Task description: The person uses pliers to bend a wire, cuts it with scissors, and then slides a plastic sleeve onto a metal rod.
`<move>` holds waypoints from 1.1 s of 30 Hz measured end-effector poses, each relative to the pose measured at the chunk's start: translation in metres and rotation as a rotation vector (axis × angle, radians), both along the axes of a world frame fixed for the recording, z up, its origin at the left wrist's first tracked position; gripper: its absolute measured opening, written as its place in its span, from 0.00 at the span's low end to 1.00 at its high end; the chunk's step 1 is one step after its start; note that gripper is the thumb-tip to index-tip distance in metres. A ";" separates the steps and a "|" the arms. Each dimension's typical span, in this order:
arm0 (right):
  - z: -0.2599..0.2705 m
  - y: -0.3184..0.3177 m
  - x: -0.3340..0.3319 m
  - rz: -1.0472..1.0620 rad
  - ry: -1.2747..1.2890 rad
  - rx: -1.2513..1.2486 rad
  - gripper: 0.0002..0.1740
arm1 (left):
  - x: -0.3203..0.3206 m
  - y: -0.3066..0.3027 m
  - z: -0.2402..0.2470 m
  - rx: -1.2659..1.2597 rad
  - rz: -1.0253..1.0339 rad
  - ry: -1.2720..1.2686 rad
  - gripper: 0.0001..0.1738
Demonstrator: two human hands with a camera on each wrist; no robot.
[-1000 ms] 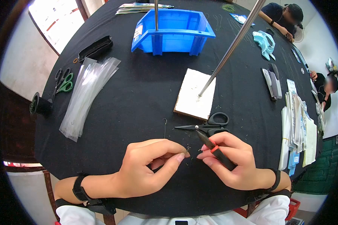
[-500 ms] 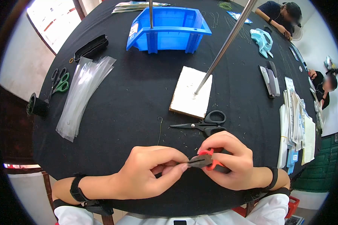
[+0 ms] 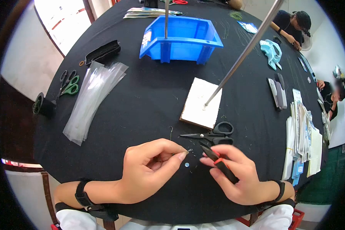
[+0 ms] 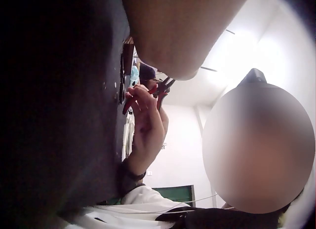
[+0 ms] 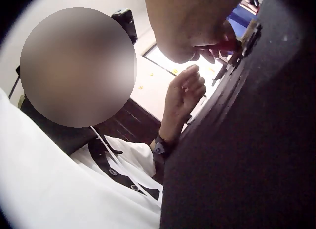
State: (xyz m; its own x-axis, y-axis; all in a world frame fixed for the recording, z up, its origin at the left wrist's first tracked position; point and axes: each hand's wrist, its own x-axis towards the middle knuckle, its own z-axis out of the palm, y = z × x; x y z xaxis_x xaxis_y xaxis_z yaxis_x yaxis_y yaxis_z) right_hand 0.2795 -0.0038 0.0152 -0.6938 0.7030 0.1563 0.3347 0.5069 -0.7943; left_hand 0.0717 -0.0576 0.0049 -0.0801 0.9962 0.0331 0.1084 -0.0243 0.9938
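In the head view my left hand [image 3: 151,172] pinches a tiny thing [image 3: 189,150] between thumb and forefinger; it is too small to make out. A thin line with a small hooked end [image 3: 171,129] shows above that hand. My right hand [image 3: 239,172] holds pliers [image 3: 220,164] with red and black handles, their dark nose pointing up and left, apart from the left fingertips. The pliers [image 4: 162,88] also show in the left wrist view. On the black cloth just below the left fingertips is a small pale blue disc [image 3: 186,165]. Black scissors [image 3: 209,136] lie beyond the hands.
A white block [image 3: 201,103] bears a slanting metal rod [image 3: 243,55]. Behind stands a blue bin [image 3: 184,48]. Clear plastic sleeves [image 3: 94,103], green-handled scissors [image 3: 71,86] and a thread spool [image 3: 44,105] lie left. A stapler [image 3: 278,92] and paper stacks [image 3: 303,134] lie right.
The pliers met the left fingertips half a second ago; now they have drawn back to the right. The pale blue disc has come into sight on the cloth. The left hand still pinches.
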 end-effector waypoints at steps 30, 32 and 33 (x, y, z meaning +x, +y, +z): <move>0.003 -0.006 0.002 0.173 0.035 -0.431 0.07 | -0.002 0.008 -0.004 0.476 -0.035 0.371 0.04; 0.005 -0.007 0.002 0.167 0.025 -0.429 0.07 | 0.000 0.009 -0.005 0.528 -0.025 0.391 0.05; 0.005 -0.007 0.001 0.164 0.024 -0.427 0.07 | 0.000 0.009 -0.006 0.554 -0.019 0.402 0.05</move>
